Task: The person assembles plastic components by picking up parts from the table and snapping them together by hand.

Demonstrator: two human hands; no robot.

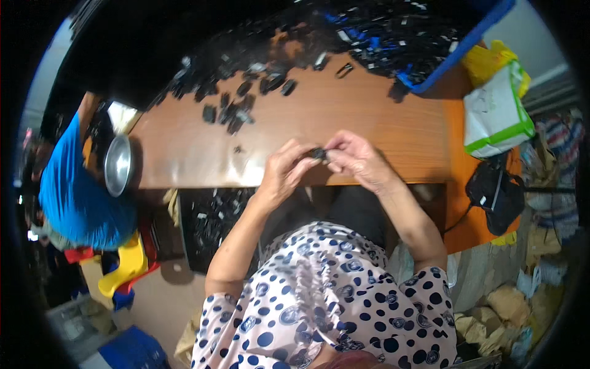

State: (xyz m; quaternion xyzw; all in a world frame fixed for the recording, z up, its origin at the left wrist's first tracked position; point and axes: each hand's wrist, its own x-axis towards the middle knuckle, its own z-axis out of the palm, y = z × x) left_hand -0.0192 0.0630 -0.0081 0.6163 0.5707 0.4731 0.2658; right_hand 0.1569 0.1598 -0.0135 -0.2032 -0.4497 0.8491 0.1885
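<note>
Over the near edge of the wooden table (393, 135), my two hands meet at a small black piece (318, 153), too small to tell its kind. My left hand (286, 167) is closed, pinching the piece between thumb and fingers. From the other side, the closed fingertips of my right hand (358, 161) press at its right end. Fingers cover part of the piece. Beyond my hands, a loose group of small black parts (233, 112) lies on the tabletop, and one black rectangular frame-shaped part (345, 71) lies apart from them.
A blue-rimmed bin (464, 58) full of black and blue parts stands back right, beside a white-green bag (499, 114). At the left edge is a metal bowl (118, 165), near a person in blue (77, 190). A black cap-like item (496, 194) lies at right.
</note>
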